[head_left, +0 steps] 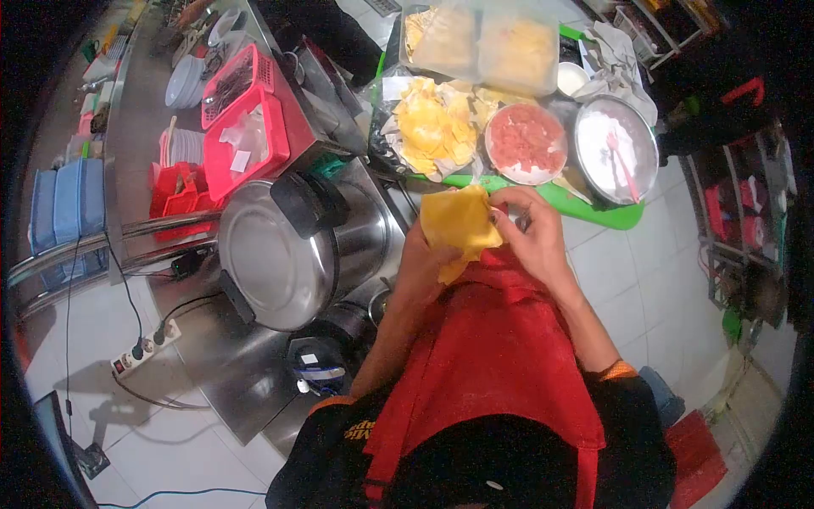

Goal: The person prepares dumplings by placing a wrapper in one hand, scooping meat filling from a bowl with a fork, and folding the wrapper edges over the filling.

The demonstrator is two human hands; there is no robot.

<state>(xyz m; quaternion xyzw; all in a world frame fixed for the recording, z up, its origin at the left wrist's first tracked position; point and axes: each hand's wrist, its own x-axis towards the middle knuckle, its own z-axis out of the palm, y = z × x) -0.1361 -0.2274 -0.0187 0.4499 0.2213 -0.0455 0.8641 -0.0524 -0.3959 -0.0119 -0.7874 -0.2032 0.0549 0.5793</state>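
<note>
My left hand (420, 261) holds a yellow wonton wrapper (456, 222) from below, in front of my red apron. One corner of the wrapper hangs down past the fingers. The bent fingers of my right hand (532, 227) pinch its right edge. Just beyond, a pile of yellow wrappers (435, 127) lies on paper. Right of the pile stands a round bowl of pink minced meat (526, 140). Farther right, a metal bowl (651, 161) contains something white, with a pink spoon (623, 165) leaning in it.
Clear plastic containers (519, 53) of yellow food stand behind the pile on a green-edged tray (623, 219). A large steel pot (275, 254) is at my left. Beyond it are red baskets (246, 157) and stacked plates (181, 146). A power strip (146, 348) lies lower left.
</note>
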